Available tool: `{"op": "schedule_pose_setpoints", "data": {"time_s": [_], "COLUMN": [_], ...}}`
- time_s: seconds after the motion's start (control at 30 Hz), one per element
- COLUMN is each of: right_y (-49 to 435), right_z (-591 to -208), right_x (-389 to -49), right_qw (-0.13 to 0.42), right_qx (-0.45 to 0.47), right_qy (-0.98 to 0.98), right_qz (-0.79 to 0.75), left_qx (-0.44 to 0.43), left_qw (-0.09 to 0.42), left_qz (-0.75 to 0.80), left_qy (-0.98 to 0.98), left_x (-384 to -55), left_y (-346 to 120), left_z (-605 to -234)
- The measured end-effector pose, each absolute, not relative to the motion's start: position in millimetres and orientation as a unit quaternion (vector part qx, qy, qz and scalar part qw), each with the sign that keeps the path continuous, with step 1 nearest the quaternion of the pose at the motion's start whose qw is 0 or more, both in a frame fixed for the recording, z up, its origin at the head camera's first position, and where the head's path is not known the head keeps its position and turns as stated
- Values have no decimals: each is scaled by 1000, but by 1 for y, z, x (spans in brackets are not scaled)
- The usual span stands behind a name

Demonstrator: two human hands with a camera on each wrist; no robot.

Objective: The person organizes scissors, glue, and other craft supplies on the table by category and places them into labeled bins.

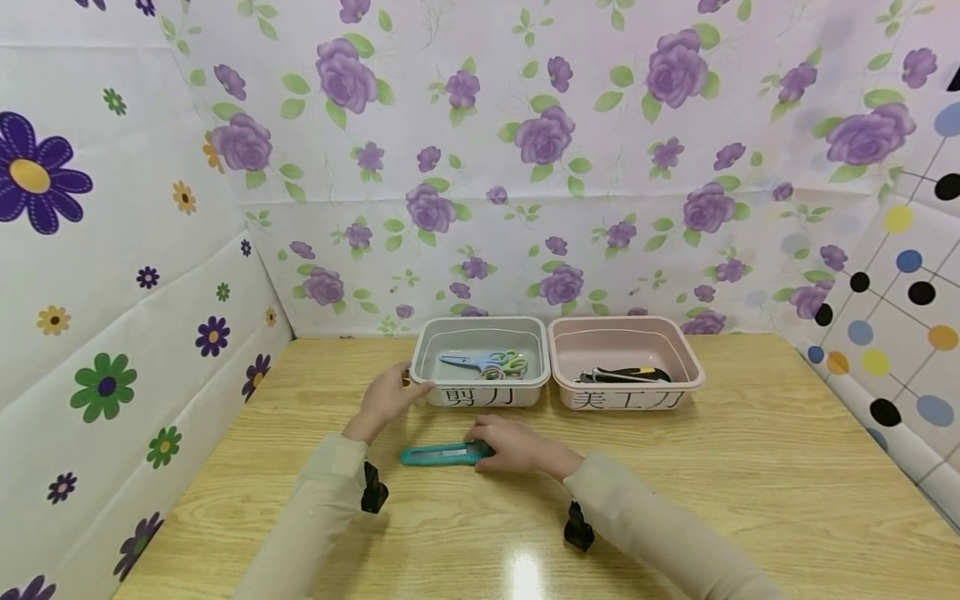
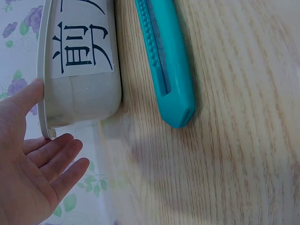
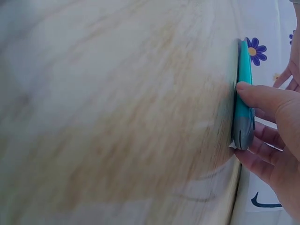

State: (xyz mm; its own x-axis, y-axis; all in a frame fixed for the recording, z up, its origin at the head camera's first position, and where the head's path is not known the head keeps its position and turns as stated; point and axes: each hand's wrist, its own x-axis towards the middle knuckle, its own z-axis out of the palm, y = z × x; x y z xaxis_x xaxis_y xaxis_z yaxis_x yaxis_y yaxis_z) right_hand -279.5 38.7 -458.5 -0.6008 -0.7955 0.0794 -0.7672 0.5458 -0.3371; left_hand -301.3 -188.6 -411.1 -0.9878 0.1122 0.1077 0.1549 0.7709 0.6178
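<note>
My left hand [image 1: 386,398] grips the near left corner of a grey plastic bin [image 2: 89,96], thumb on the rim and fingers round its side. Inside the bin lie several pairs of scissors, one with blue blades [image 1: 463,361] and one with green handles [image 1: 516,363]. In front of it, a teal utility knife [image 1: 438,454] lies along the wooden table. My right hand [image 1: 513,444] holds the knife's dark end [image 3: 243,133] between thumb and fingers, low at the tabletop. The knife's other end points left, below my left hand.
A pink bin [image 1: 626,324] stands right beside the grey one, holding black-and-yellow utility knives [image 1: 637,374]. Both bins bear printed labels on their fronts. The wooden table [image 1: 787,467] meets flowered cloth walls [image 1: 480,167] at the back and sides.
</note>
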Motion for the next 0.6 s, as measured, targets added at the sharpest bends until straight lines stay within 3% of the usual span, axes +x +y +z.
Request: {"op": "schedule_pose_setpoints", "data": {"time_s": [0.6], "right_y": [51], "right_z": [-453], "right_x": [-276], "right_qw": [31], "right_qx": [-457], "right_qy": [875], "right_qz": [-157], "left_qx": [-77], "left_qw": [39], "left_qz": [-332], "left_qy": [-939], "left_x": [-301], "left_y": [-188], "left_z": [-411]}}
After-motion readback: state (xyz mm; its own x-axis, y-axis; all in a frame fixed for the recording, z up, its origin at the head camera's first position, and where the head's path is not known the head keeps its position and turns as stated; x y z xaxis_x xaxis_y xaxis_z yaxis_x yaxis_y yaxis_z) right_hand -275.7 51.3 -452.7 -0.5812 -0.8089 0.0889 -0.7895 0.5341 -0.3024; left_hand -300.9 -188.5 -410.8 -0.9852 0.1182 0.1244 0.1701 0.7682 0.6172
